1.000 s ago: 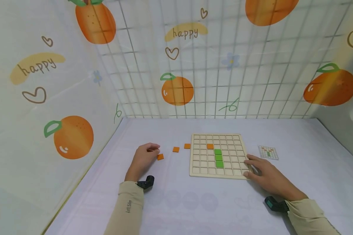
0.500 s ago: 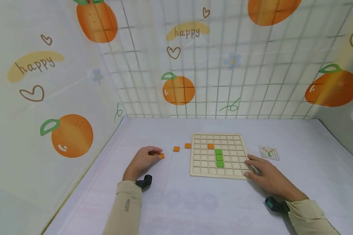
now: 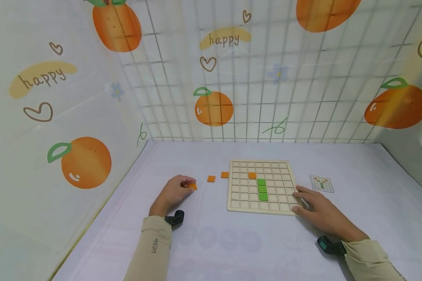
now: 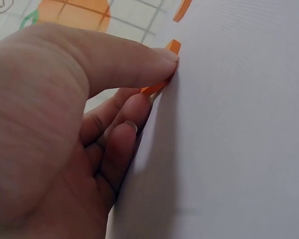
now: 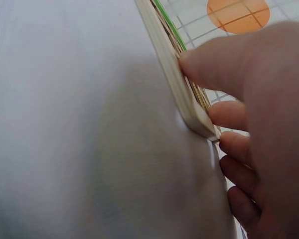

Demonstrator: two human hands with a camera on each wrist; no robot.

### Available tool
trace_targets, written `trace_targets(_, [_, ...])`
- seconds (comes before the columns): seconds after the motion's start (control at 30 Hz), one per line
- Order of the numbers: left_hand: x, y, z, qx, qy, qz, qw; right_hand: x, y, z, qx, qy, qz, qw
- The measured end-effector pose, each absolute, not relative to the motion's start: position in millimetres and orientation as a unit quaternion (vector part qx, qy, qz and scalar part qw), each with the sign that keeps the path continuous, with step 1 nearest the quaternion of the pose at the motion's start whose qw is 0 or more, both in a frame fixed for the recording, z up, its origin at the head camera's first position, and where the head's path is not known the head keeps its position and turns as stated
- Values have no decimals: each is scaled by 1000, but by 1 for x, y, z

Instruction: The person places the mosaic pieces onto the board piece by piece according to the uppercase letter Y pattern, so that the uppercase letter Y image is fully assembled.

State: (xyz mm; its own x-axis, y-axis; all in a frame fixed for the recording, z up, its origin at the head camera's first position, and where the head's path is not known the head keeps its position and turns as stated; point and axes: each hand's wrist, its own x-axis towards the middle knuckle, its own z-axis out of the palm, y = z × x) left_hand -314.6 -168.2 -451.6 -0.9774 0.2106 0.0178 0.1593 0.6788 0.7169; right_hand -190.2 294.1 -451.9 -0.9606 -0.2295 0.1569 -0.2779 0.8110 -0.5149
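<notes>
My left hand (image 3: 171, 195) pinches an orange square tile (image 3: 194, 187) between thumb and fingers, low over the table left of the board. In the left wrist view the edge of this tile (image 4: 174, 47) shows past the thumb tip; the rest lies behind the thumb. My right hand (image 3: 316, 208) rests on the right edge of a pale wooden grid board (image 3: 279, 188), its thumb near the front corner and its fingers fairly straight. The right wrist view has that thumb on the rim of the board (image 5: 172, 74). Set in the grid are green tiles (image 3: 262, 189) and one orange tile (image 3: 252, 175).
Two loose orange tiles lie between the left hand and the board: one in the middle (image 3: 211, 178), another by the board's left edge (image 3: 224, 175). A small pattern card (image 3: 321, 183) lies right of the board. Printed curtains (image 3: 214, 109) enclose the back and sides.
My left hand has closed its thumb and fingers on the nearest orange tile, which has shifted slightly right. The right hand has stayed on the board's edge.
</notes>
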Motion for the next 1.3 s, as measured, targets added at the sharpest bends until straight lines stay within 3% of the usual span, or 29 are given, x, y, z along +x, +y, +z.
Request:
trace_targets(0.53, [-315,-168,-453,113,919,378,16,-190,293,-453,133,-951,276,46])
trace_targets(0.93, [-316,-166,-445,82,878,472,13,-190,295,-453,140,-948,280,51])
trace_targets(1.3, [-318,-151,-447,73,810,578,63,-190,295,-452,138,-948,281,46])
